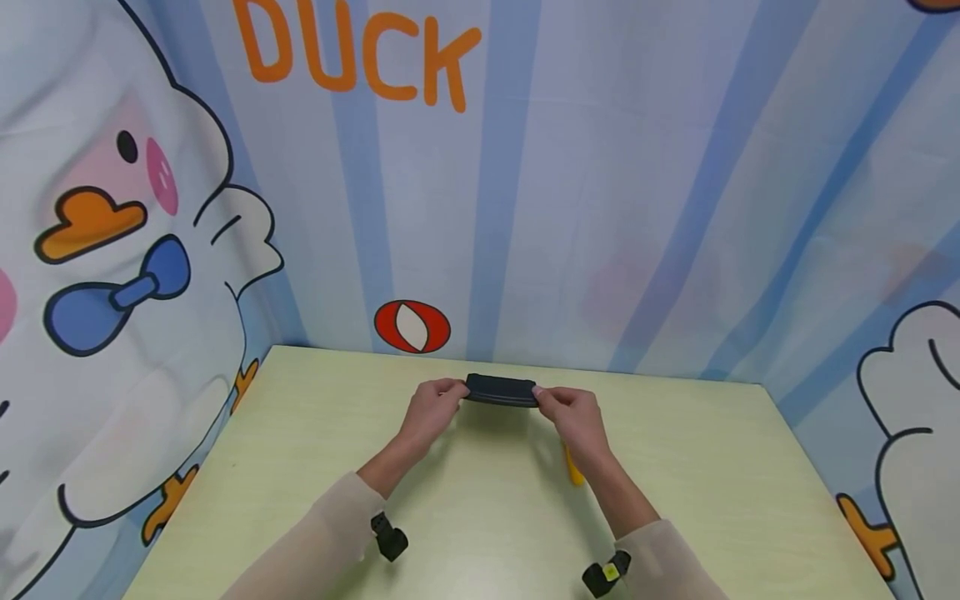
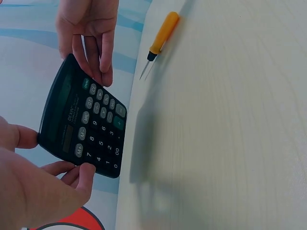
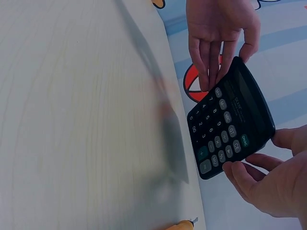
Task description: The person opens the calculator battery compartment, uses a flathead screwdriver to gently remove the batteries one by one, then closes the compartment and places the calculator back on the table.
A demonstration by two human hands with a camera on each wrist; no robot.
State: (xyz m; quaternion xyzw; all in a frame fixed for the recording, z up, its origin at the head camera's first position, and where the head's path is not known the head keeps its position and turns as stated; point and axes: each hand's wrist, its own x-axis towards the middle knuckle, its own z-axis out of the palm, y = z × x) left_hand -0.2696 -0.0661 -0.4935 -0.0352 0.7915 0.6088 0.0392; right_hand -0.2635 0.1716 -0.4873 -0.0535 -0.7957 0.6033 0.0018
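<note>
A black calculator (image 1: 501,390) is held up above the far part of the table, its keys facing down and away from the head camera. My left hand (image 1: 433,410) pinches one end of it between thumb and fingers, and my right hand (image 1: 579,418) grips the opposite end. Both wrist views show the key side of the calculator (image 2: 85,120), with grey and green keys next to the dark display. In the right wrist view the calculator (image 3: 232,117) hangs tilted between the two hands, its shadow falling on the tabletop.
A screwdriver-like tool with a yellow handle (image 2: 165,32) and a thin metal end lies on the pale table (image 1: 315,467), partly behind my right forearm in the head view. A printed duck curtain (image 1: 570,208) rises along the table's back edge.
</note>
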